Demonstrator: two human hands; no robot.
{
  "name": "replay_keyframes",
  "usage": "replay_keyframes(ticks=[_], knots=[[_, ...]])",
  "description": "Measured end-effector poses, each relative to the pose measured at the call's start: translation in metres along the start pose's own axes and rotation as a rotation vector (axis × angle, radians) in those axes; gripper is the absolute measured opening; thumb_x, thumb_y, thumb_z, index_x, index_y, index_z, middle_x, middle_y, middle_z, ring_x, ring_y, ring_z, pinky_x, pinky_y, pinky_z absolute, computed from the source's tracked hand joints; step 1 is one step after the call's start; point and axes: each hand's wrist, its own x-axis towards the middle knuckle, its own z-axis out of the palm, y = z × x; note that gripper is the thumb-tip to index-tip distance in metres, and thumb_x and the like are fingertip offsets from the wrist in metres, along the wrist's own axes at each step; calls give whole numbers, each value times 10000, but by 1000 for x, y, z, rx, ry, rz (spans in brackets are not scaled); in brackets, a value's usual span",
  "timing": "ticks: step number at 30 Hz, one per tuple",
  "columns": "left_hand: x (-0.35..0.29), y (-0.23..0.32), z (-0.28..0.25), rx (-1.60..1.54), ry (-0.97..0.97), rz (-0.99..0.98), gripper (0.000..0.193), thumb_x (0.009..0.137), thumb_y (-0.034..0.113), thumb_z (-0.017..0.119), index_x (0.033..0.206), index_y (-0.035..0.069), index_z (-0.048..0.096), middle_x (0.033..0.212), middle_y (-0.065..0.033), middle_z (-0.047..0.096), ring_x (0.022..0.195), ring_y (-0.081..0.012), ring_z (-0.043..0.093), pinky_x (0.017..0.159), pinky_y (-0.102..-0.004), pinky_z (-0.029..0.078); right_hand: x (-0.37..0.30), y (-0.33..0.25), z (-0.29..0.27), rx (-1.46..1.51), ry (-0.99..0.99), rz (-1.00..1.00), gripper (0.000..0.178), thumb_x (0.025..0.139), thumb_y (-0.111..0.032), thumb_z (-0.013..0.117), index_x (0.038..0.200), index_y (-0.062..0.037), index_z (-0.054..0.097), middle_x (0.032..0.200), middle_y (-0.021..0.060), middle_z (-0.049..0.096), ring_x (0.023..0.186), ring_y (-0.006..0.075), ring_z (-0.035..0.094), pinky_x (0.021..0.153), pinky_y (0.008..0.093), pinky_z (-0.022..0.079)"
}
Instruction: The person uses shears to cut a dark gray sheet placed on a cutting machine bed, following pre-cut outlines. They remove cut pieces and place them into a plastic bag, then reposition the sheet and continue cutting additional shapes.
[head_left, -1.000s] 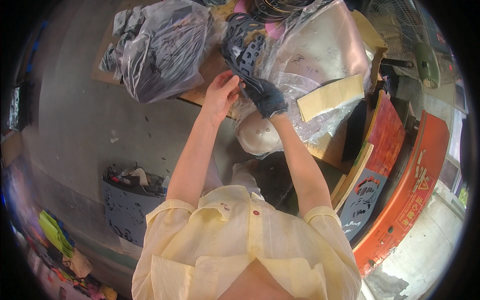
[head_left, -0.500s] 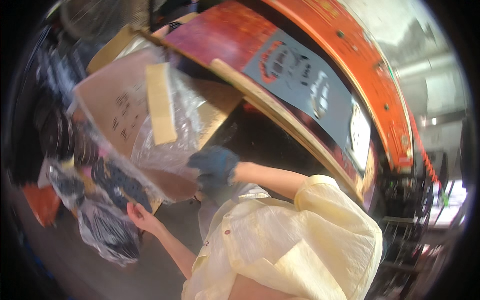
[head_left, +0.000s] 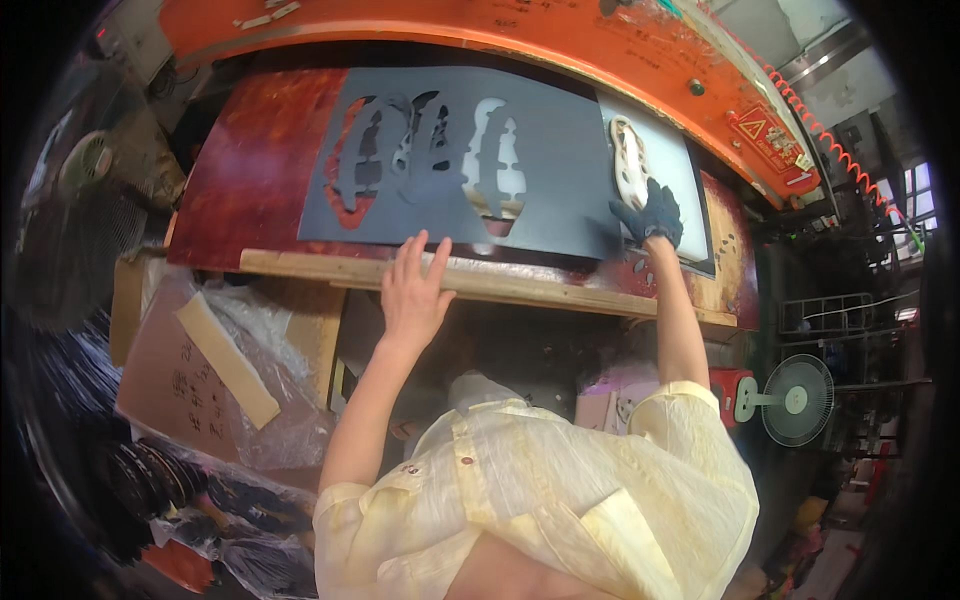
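Note:
A dark grey sheet (head_left: 430, 215) with several long, curved cut-outs lies on the red work surface. My left hand (head_left: 413, 290) is bare, its fingers spread and their tips at the near edge of this sheet. Farther right, my right hand (head_left: 655, 218) wears a dark glove. Its fingers are apart at the near end of a pale, shoe-sole-shaped frame (head_left: 628, 160), which looks like a cutting die; the glove hides part of that end. The frame lies by the sheet's right end, on a whitish panel (head_left: 672, 160).
An orange machine beam (head_left: 450, 25) spans the far side above the red table (head_left: 255, 165). A wooden strip (head_left: 540, 290) runs along the near edge. At the left stands a cardboard box (head_left: 180, 370) with clear plastic; at the right, a fan (head_left: 797, 400).
The view has swung from the box and bagged pieces at the left to the table. Both hands, previously low near the box, are now up at the sheet and the pale frame.

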Motion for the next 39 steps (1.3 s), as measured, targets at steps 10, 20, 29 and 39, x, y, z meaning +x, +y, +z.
replay_keyframes(ticks=[10, 20, 29, 39], knots=[[113, -12, 75, 99, -33, 328, 565, 590, 36, 649, 1133, 190, 612, 1105, -20, 562, 1044, -259, 492, 896, -411, 380, 93, 18, 39, 11, -221, -7, 994, 517, -531, 781, 1358, -152, 410, 1290, 175, 438, 1171, 332, 477, 927, 462, 435], [203, -73, 59, 298, -124, 306, 486, 680, 13, 587, 1148, 143, 586, 1104, -17, 578, 1089, -266, 481, 824, -389, 414, 106, 38, 14, 1902, -258, 375, 552, 748, -236, 575, 1224, 28, 483, 965, 156, 604, 706, 235, 619, 588, 319, 540], [157, -74, 59, 17, -217, 298, 503, 761, 129, 636, 1249, 114, 512, 1223, -47, 540, 1146, -272, 477, 884, -384, 403, 70, -75, -24, 1223, -105, -21, 675, 672, -160, 669, 1295, 3, 469, 1061, 150, 608, 775, 199, 624, 663, 268, 534], [163, -109, 51, 34, -95, 352, 212, 723, 182, 697, 913, 150, 609, 1033, 18, 559, 992, -209, 501, 827, -369, 397, 57, -233, 33, 158, -134, -34, 833, 606, -528, 700, 1339, -208, 467, 1386, 127, 408, 1239, 333, 425, 994, 438, 372]])
